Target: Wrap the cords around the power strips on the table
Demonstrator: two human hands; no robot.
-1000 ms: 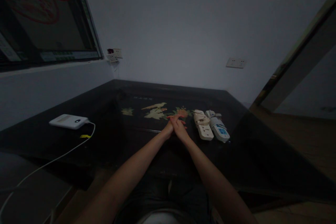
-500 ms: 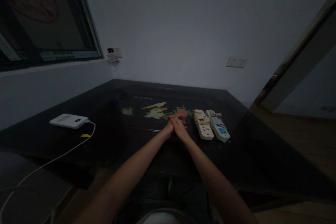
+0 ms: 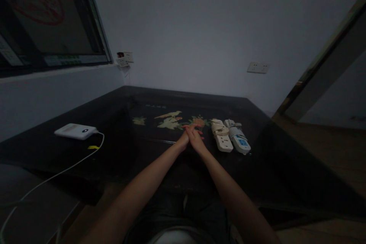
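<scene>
Cream power strip (image 3: 222, 136) | cord-wrapped | beside blue-socketed strip (image 3: 238, 137) | hands (image 3: 194, 136) interlaced

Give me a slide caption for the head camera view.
Left hand and right hand together, beside two cord-wrapped power strips on a dark table.

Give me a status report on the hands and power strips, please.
Hands folded together. Two power strips side by side to the right, untouched. Nothing visibly blocking.
</scene>
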